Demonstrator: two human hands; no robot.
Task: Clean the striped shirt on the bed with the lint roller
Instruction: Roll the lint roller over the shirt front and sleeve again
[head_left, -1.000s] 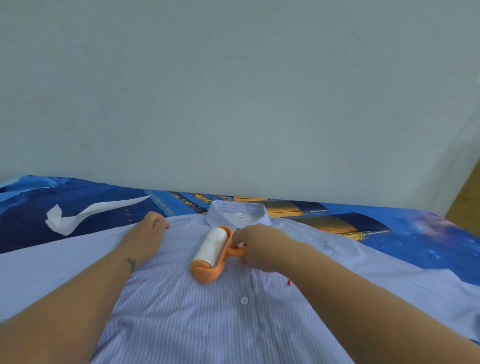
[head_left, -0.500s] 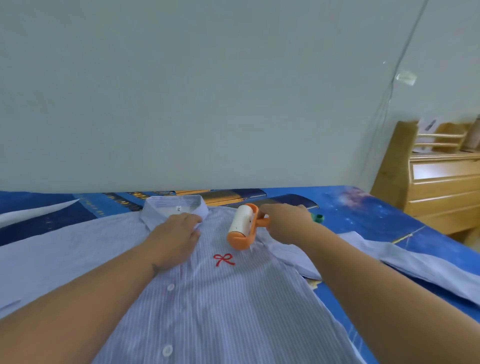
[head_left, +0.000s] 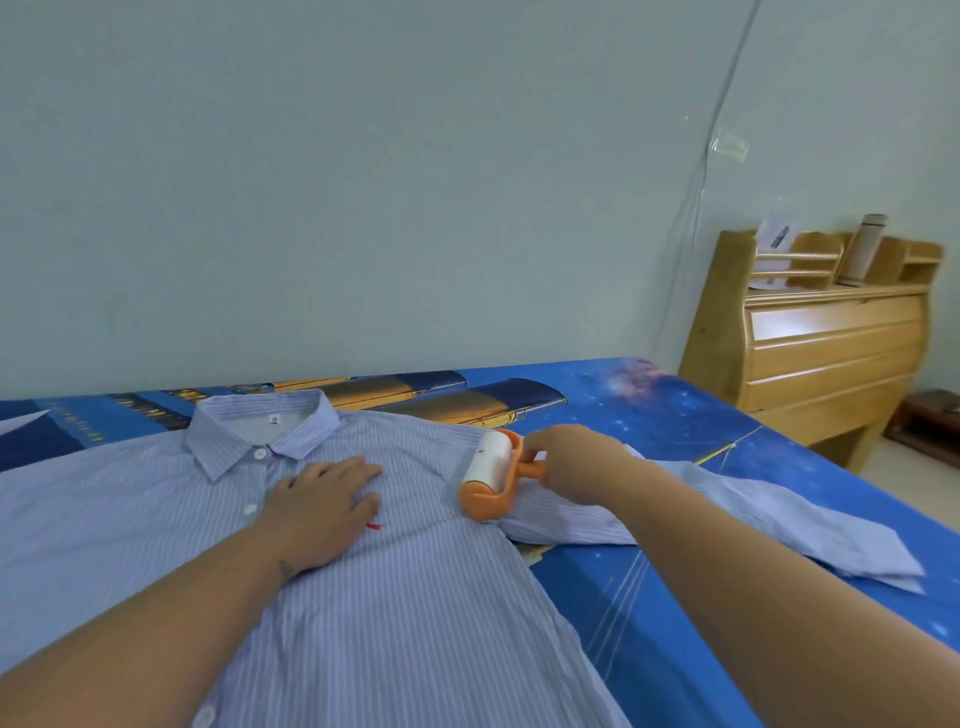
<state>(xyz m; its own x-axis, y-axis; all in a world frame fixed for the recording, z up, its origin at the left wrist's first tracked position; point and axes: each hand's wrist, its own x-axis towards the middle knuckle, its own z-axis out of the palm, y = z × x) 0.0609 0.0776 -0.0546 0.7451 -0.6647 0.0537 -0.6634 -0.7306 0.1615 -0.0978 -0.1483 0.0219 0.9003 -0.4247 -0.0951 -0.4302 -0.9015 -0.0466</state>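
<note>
A pale blue striped shirt (head_left: 405, 613) lies face up and buttoned on the bed, collar toward the wall. My left hand (head_left: 319, 506) presses flat on its chest, fingers spread, covering most of a small red bow mark. My right hand (head_left: 576, 462) grips the orange handle of the lint roller (head_left: 491, 475). The roller's white drum rests on the shirt's right shoulder, where the sleeve begins. That sleeve stretches off to the right across the bed.
The bed (head_left: 675, 415) has a blue starry sheet and runs along a pale wall. A wooden headboard cabinet (head_left: 826, 348) with a flask on top stands at the right. A thin cord hangs down the wall near it.
The view has swung right. My right hand has carried the roller from the shirt's centre out to the right shoulder. My left hand has shifted from the left shoulder to the chest.
</note>
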